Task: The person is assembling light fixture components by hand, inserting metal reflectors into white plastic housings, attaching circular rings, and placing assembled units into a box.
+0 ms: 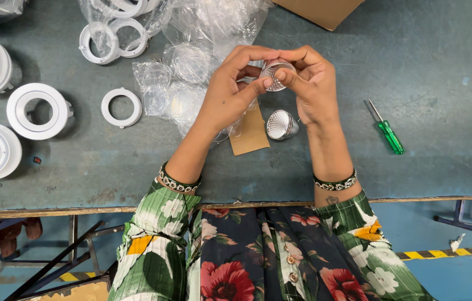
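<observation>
My left hand (231, 89) and my right hand (312, 81) meet above the grey-green table (425, 83), both pinching one small silvery faceted reflector cup (275, 74) between thumbs and fingertips. A second silvery reflector cup (281, 125) lies on the table just below my right hand. Beside it, under my left wrist, a small brown cardboard piece (250, 134) lies flat.
White plastic ring housings (37, 110) stand at the left; a flat white ring (121, 107) lies nearby. Clear plastic bags (191, 61) with discs and rings spread behind the hands. A green-handled screwdriver (386, 129) lies at the right; a cardboard box corner (319, 10) at the top.
</observation>
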